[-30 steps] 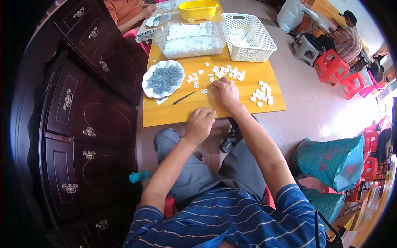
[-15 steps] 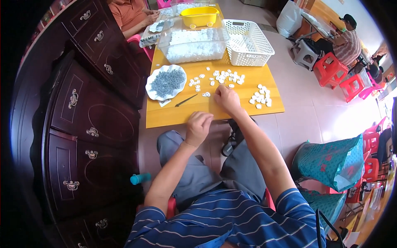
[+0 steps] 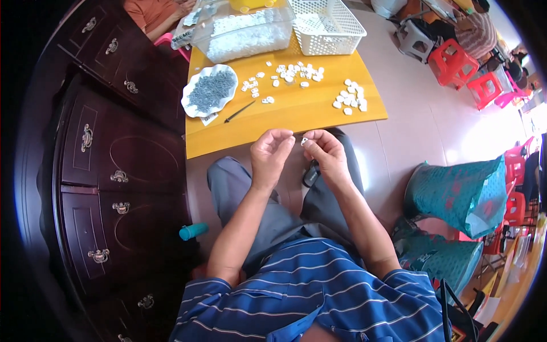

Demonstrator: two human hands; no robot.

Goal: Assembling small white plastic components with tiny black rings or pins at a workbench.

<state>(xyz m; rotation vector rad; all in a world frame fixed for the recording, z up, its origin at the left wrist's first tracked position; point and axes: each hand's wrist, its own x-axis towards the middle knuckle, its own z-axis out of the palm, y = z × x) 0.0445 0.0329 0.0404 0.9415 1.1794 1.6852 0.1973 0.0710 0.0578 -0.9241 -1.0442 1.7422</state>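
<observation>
Just off the table's near edge, my right hand (image 3: 330,158) pinches a small white plastic piece (image 3: 304,141) between thumb and fingertips. Facing it a short gap away, my left hand (image 3: 269,159) has its thumb and forefinger brought together; whatever may be between them is too small to make out. On the wooden table (image 3: 250,122) lie loose white pieces (image 3: 293,73) in the middle and a separate group of white pieces (image 3: 352,96) at the right. A scalloped white dish (image 3: 186,101) at the left holds many grey metal screws or pins (image 3: 209,92). Beside it rests a thin dark pointed tool (image 3: 239,112).
A clear bin (image 3: 208,50) full of white pieces and a white perforated basket (image 3: 327,45) stand at the table's back. Dark drawers (image 3: 97,142) flank the left. Teal bags (image 3: 450,196) and red stools (image 3: 453,62) are at the right. Another person (image 3: 151,17) sits far left.
My right hand has come back from the table's pieces toward my body, now with a white piece in its fingers. My left hand has turned to face it. The view has tilted down.
</observation>
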